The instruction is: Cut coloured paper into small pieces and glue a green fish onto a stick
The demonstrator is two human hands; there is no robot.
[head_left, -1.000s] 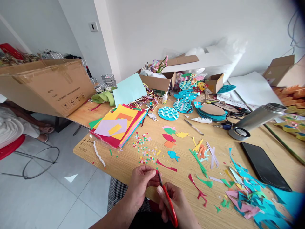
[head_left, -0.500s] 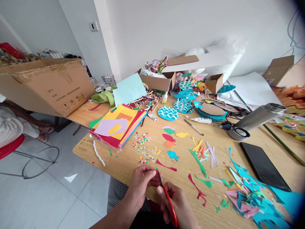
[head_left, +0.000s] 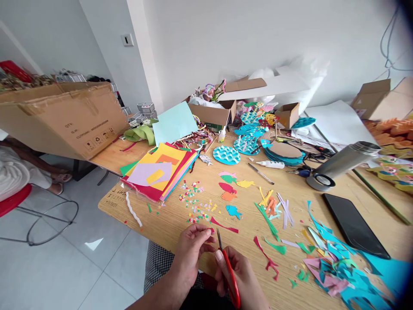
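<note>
Between the thumb and fingers of my left hand (head_left: pixel 193 247) is a small piece of red paper (head_left: pixel 212 231), mostly covered by the fingers. My right hand (head_left: pixel 237 271) grips red-handled scissors (head_left: pixel 231 275), their dark blades pointing up just right of the red paper and apart from it. Beyond my hands lie tiny coloured paper bits (head_left: pixel 197 213) and a red paper strip (head_left: pixel 224 225). Farther back are several cut paper fish, among them a blue fish (head_left: pixel 233 211), an orange fish (head_left: pixel 228 196) and a yellow fish (head_left: pixel 245 184).
Coloured paper sheets (head_left: pixel 151 172) are stacked at the left. Paper strips (head_left: pixel 267 219), a heap of scraps (head_left: pixel 345 271), a black phone (head_left: pixel 355 224) and a steel flask (head_left: pixel 346 161) lie to the right. A glue bottle (head_left: pixel 271 164) and a pen (head_left: pixel 260 173) lie behind the fish.
The scissors' blades have moved away from the paper in my left hand, leaving a gap. More of the red piece shows. The view has shifted slightly.
</note>
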